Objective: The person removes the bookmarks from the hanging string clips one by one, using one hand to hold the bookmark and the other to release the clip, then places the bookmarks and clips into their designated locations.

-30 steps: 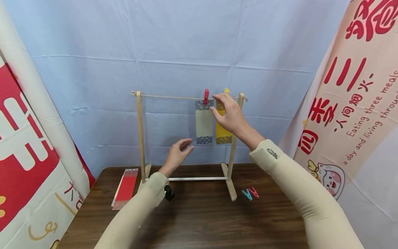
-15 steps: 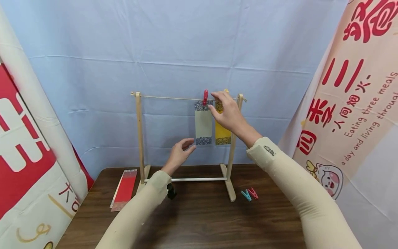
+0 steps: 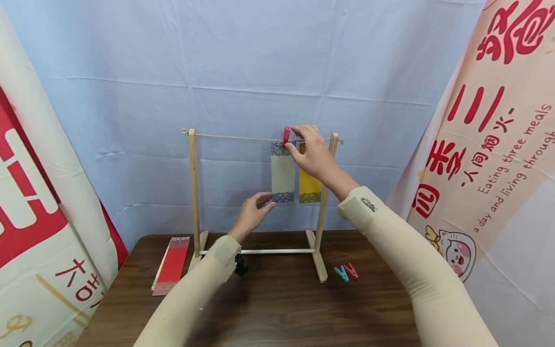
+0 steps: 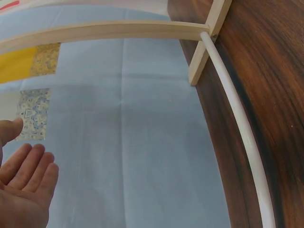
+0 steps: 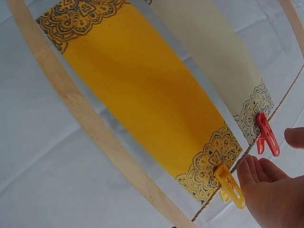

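A cream card (image 3: 283, 173) with blue lace-pattern ends hangs from a cord (image 3: 234, 138), held by a red clothespin (image 3: 286, 135). Beside it a yellow card (image 5: 142, 90) hangs from a yellow clothespin (image 5: 230, 187). My right hand (image 3: 315, 153) is raised next to the red clothespin, thumb and fingers spread apart; the right wrist view shows nothing between them in its grip. Close to the cream card's lower left corner is my left hand (image 3: 251, 213), its thumb and fingers parted; whether it touches the card I cannot tell.
A wooden stand (image 3: 193, 188) with a white crossbar (image 3: 277, 251) carries the cord. Red and pale cards (image 3: 172, 262) lie at the table's left. A blue clothespin (image 3: 341, 273) and a red-pink clothespin (image 3: 351, 271) lie right of the stand on the brown table (image 3: 295, 308).
My right hand has shifted slightly left, nearer the red clothespin. The left hand has edged right toward the cream card's lower corner. The head view has moved slightly.
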Tool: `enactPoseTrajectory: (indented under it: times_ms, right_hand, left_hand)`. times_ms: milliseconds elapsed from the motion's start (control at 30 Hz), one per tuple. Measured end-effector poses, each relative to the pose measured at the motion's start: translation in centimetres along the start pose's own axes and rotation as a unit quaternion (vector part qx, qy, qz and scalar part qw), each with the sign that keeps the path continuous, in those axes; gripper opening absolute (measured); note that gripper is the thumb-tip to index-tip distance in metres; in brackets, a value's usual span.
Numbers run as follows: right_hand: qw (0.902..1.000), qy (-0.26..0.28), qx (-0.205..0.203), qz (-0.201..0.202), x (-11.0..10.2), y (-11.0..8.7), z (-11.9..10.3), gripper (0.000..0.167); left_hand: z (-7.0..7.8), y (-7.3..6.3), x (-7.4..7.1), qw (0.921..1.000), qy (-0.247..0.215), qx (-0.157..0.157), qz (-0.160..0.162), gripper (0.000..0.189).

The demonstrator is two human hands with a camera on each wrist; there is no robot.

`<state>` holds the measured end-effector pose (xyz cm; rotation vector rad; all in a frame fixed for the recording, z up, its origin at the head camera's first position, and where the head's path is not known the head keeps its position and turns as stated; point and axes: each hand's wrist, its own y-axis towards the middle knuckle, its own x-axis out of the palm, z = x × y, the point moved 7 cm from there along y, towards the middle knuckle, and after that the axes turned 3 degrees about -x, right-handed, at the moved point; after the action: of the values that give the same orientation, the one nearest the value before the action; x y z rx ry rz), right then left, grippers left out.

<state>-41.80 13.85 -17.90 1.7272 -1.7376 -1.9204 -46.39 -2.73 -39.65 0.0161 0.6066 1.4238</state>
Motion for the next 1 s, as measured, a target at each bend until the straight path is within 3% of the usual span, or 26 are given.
enactPoseTrajectory:
  times_ms: [1000]
  right_hand:
    - [0.9975, 0.042, 0.053, -0.02, 1.0, 1.5, 0.9, 0.048]
  left_hand:
    - [-0.3, -0.2, 0.6, 0.9993, 0.036, 0.003, 0.009, 0.03]
